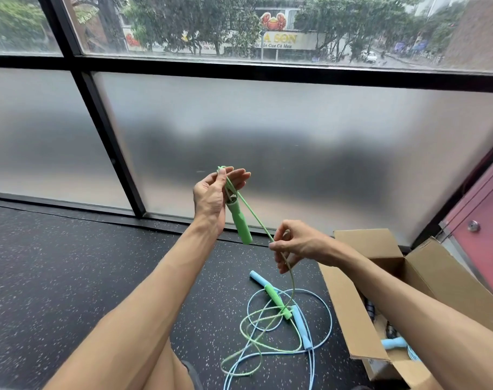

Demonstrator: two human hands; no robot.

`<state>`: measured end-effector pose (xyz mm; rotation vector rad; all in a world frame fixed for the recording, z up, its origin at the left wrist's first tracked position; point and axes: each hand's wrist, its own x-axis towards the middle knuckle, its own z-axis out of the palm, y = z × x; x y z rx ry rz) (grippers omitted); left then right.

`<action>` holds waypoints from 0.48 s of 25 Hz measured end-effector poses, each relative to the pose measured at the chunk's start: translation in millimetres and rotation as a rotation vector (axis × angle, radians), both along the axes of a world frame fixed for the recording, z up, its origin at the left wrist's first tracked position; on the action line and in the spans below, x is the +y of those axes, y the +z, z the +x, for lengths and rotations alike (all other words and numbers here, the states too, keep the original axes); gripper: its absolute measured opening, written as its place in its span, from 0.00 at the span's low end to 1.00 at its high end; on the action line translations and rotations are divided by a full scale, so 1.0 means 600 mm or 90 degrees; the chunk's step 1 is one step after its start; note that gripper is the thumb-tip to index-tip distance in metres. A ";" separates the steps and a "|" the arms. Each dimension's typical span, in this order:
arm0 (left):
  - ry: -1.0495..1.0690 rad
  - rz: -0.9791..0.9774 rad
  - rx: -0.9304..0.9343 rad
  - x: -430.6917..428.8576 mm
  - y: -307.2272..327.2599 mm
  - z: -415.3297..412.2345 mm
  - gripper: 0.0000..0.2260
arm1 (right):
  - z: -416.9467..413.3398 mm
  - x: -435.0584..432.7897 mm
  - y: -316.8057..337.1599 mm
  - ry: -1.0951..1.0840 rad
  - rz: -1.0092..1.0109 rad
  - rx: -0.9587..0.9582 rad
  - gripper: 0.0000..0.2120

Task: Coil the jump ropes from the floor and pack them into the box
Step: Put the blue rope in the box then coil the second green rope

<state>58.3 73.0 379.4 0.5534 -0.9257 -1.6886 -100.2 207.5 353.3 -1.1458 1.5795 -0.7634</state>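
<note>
My left hand [214,192] is raised and pinches a loop of the green jump rope between thumb and fingers, with one green handle [241,222] hanging below it. My right hand [291,243] pinches the green cord lower down, and the cord runs taut between both hands. The rest of the green rope [268,330] lies loose on the floor with its second green handle [276,298]. A blue jump rope [301,325] lies tangled under it. The open cardboard box [343,302] stands at the right, and a blue handle [394,344] shows inside.
The floor [71,277] is dark speckled rubber. A frosted glass wall with black frames [110,147] rises close in front. A red door with a round knob [473,226] stands at the far right. My knee [166,370] is at the bottom.
</note>
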 end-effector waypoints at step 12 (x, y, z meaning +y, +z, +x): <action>-0.101 -0.276 -0.529 0.011 -0.028 -0.010 0.10 | 0.007 -0.016 0.029 -0.009 -0.282 0.155 0.11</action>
